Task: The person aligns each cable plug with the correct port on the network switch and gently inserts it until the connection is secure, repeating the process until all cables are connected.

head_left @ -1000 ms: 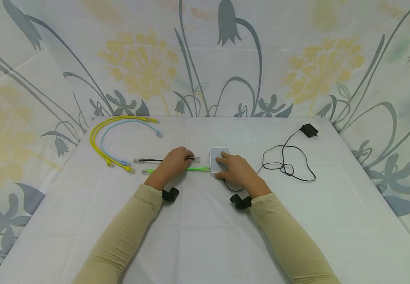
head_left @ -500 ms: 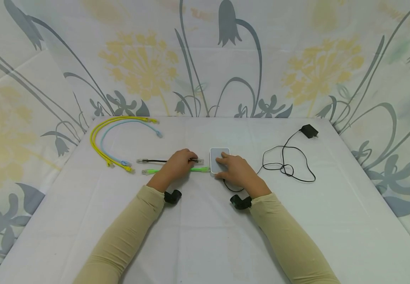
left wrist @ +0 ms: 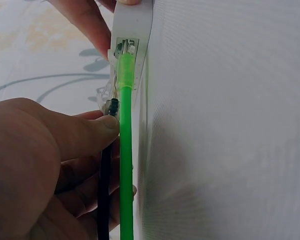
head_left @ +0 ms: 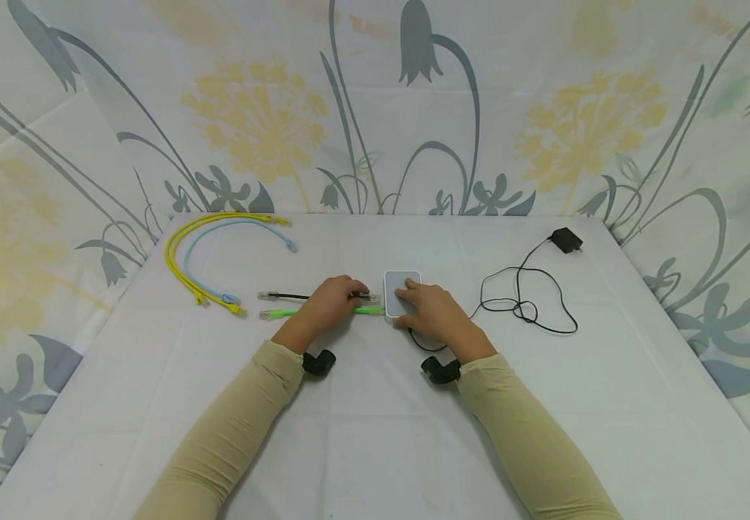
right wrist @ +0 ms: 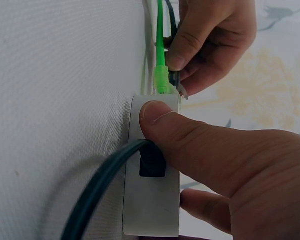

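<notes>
My left hand pinches a short black network cable just behind its clear plug, between thumb and fingers. That plug is right at the side of a small white network switch, beside a green network cable whose plug sits in a port there. My right hand grips the switch, fingers over its grey top and thumb against its near side. A black power lead enters that near side under the thumb. The black cable's other end lies to the left, near the green cable's free plug.
Yellow network cables and a light blue network cable lie curved at the back left. At the back right is a black power adapter, its thin lead looped on the white-covered table.
My left hand has moved right with the black cable, bringing its plug up to the switch. The right hand has stayed on the switch; the other cables have not moved.
</notes>
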The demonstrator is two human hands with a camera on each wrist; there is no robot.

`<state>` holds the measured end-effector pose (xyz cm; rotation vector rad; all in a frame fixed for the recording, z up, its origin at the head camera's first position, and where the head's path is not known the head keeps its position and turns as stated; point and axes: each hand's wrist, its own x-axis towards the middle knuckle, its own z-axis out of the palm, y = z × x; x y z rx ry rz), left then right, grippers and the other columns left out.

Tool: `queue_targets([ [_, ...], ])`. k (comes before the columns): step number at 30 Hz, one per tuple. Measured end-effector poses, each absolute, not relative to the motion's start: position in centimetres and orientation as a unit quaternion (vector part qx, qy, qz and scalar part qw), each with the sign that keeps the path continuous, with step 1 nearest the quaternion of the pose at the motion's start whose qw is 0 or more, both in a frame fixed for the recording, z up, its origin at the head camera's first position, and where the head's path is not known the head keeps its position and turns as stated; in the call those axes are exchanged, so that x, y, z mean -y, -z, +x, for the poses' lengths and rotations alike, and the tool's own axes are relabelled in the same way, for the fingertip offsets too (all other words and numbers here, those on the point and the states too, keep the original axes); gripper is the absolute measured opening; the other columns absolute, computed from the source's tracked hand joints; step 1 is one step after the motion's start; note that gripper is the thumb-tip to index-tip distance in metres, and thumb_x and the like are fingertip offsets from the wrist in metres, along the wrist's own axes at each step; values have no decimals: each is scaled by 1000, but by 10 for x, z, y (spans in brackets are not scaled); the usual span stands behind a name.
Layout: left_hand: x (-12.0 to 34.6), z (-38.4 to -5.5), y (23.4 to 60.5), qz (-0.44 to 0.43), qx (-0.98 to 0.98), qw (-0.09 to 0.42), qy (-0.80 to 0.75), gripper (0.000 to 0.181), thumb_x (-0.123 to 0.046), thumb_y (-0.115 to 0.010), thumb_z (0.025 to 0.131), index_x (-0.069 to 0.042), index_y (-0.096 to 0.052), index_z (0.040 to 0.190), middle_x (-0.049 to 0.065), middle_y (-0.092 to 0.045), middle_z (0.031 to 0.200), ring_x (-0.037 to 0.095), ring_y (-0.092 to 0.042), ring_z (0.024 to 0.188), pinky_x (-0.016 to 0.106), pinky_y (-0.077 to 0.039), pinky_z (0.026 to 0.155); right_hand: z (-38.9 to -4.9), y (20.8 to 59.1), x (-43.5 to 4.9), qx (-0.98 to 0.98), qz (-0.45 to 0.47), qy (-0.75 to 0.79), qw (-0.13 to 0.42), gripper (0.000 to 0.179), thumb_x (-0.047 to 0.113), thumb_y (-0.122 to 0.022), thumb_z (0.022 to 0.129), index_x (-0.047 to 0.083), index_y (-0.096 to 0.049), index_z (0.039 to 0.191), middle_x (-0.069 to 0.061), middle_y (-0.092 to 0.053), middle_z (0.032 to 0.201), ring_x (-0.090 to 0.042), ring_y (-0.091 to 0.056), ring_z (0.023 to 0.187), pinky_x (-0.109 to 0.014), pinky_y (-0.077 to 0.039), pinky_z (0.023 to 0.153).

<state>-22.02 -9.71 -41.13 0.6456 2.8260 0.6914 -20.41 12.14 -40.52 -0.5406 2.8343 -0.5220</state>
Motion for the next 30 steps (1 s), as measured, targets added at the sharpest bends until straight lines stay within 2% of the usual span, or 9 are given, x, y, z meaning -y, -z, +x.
queue_targets([
  [19, 94, -219, 412, 212, -947, 87, -226, 27, -10, -56, 97, -6, -67, 122, 10, -67, 114, 25, -62, 110, 38, -49, 98, -204, 405, -121, -962, -183, 172, 105, 64, 41, -70, 87, 16, -50, 143, -12, -36, 155, -38, -39, 139, -52, -37, 110],
  [30, 94, -217, 412, 218, -945, 79, -231, 26, -10, -57, 97, -6, -68, 121, 10, -67, 110, 24, -63, 106, 37, -51, 94, -204, 403, -122, -961, -188, 173, 105, 64, 41, -71, 87, 15, -51, 142, -13, -36, 154, -39, -39, 138, -52, -37, 110],
])
